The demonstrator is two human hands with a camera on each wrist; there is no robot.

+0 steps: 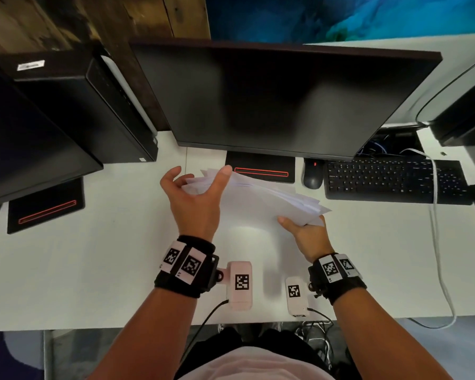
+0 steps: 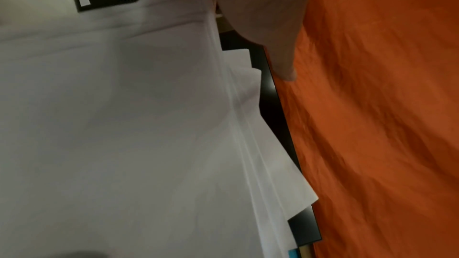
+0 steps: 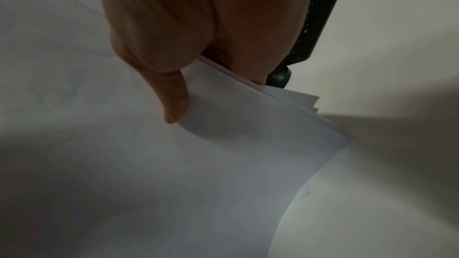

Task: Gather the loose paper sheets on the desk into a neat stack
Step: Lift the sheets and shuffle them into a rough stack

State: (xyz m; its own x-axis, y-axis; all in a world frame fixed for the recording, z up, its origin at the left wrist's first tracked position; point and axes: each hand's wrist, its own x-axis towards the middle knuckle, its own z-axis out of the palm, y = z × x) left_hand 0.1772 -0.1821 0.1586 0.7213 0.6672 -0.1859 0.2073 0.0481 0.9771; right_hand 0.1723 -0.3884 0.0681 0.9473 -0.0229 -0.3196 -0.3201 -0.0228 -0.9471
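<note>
A bundle of white paper sheets [image 1: 261, 198] is held up over the white desk [image 1: 93, 270], its edges fanned and uneven. My right hand [image 1: 299, 223] pinches the near right corner, thumb [image 3: 174, 109] on top and fingers underneath. My left hand [image 1: 200, 171] cups the bundle's left end, with thumb and index finger spread wide. In the left wrist view the sheets [image 2: 124, 125] fan out in steps. There the thumb [image 2: 285, 66] stands apart from them, and fingertips touch the end edge at the top.
A dark monitor [image 1: 272, 100] stands just behind the sheets, its base [image 1: 261, 168] under them. A mouse [image 1: 311, 174] and keyboard [image 1: 395, 179] lie to the right, with a white cable [image 1: 439, 256]. A black tower [image 1: 80, 105] and a second base [image 1: 45, 207] stand to the left.
</note>
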